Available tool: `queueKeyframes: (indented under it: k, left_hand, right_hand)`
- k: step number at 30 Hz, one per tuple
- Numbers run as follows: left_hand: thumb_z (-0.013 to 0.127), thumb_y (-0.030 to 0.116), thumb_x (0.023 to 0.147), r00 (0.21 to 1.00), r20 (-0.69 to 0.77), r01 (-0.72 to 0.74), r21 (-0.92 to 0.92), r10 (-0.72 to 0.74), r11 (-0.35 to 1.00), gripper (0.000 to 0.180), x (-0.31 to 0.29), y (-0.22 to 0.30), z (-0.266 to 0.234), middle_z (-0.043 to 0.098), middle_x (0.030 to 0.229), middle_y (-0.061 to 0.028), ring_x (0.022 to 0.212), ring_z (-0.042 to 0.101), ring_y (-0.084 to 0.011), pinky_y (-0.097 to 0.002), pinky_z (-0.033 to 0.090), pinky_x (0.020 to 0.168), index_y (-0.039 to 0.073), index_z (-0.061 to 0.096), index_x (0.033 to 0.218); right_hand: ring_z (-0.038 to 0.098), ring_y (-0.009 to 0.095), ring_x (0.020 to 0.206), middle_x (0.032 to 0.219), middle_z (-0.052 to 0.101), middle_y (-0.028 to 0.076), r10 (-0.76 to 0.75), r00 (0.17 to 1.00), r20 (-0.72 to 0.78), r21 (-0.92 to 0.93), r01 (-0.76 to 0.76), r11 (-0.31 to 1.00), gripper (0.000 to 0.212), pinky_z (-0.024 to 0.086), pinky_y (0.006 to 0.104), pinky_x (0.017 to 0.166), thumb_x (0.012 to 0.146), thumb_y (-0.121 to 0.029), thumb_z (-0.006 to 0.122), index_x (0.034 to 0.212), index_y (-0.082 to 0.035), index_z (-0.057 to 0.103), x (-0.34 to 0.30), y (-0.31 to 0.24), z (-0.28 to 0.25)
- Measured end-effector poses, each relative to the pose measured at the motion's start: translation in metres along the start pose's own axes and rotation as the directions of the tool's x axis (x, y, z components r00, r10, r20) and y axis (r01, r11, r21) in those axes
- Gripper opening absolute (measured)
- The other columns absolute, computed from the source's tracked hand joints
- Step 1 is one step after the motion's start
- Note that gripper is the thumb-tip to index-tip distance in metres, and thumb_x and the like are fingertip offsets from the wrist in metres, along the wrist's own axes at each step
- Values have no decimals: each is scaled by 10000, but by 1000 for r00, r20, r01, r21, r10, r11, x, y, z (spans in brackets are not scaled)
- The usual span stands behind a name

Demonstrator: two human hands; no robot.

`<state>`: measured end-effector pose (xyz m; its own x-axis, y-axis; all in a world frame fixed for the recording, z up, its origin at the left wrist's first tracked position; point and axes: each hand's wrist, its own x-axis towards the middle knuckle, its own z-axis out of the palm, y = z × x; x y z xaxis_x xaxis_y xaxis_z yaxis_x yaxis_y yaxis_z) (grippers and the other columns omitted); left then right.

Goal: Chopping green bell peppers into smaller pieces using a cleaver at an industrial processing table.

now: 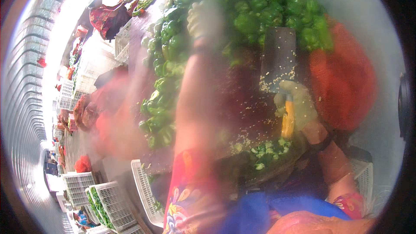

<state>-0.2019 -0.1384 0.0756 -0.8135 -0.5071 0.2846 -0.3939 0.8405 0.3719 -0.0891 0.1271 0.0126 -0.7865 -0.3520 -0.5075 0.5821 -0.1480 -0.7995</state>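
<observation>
My right hand (303,102), in a pale glove, is closed round the cleaver (279,54) near where the blade meets its yellow handle. The broad blade lies over the dark red tabletop (234,95), specked with pale seeds. My left hand (201,21), also gloved, reaches far forward to the green bell peppers (264,4) heaped at the far side. Haze and blur hide its fingers, and whether it touches a pepper I cannot tell. Small cut green pieces (271,149) lie at the near edge, below the cleaver's handle.
More peppers (160,91) line the table's left side. A red mesh sack (344,78) stands at the right. White crates (145,190) sit near left, others farther off. Two people (110,17) (110,112) work at the left. A blurred haze covers much of the picture.
</observation>
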Motion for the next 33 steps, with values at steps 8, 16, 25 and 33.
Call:
queueKeyframes:
  k: [8, 16, 25, 33]
  left_hand:
    - [766, 370, 717, 958, 216, -243, 250, 191, 937, 653, -32, 13, -45, 537, 1207, -136, 1111, 550, -281, -374, 453, 964, 57, 521, 1234]
    - [784, 181, 702, 997, 71, 1, -348, 26, 937, 682, -165, -38, -9, 516, 1202, -151, 1091, 540, -257, -386, 495, 912, 42, 420, 1262]
    - [697, 110, 723, 977, 106, 210, -602, -183, 771, 608, -293, -96, 61, 489, 1191, -171, 1067, 516, -312, -404, 423, 930, 23, 425, 1260]
    - [718, 228, 750, 992, 49, 125, -510, -116, 851, 514, -307, -100, 36, 584, 1117, -162, 1012, 582, -277, -380, 459, 890, 43, 504, 1179]
  right_hand:
    - [547, 140, 468, 647, 586, 51, -149, 988, -45, -113, 144, 983, 189, 458, 279, 427, 866, -248, 584, 939, -77, 622, -12, -4, 2]
    - [533, 103, 480, 680, 593, 48, -444, 876, 189, -442, 480, 758, 224, 447, 224, 413, 903, -241, 553, 1004, -54, 624, -2, 5, -12]
    - [497, 77, 527, 653, 556, 12, -255, 929, 269, -623, 370, 690, 330, 410, 246, 465, 896, -333, 569, 1039, -36, 595, -16, 35, 13]
    - [545, 148, 573, 665, 564, 60, -282, 846, 452, -810, 522, 268, 409, 461, 304, 543, 880, -309, 555, 1137, 8, 577, -55, 47, 29]
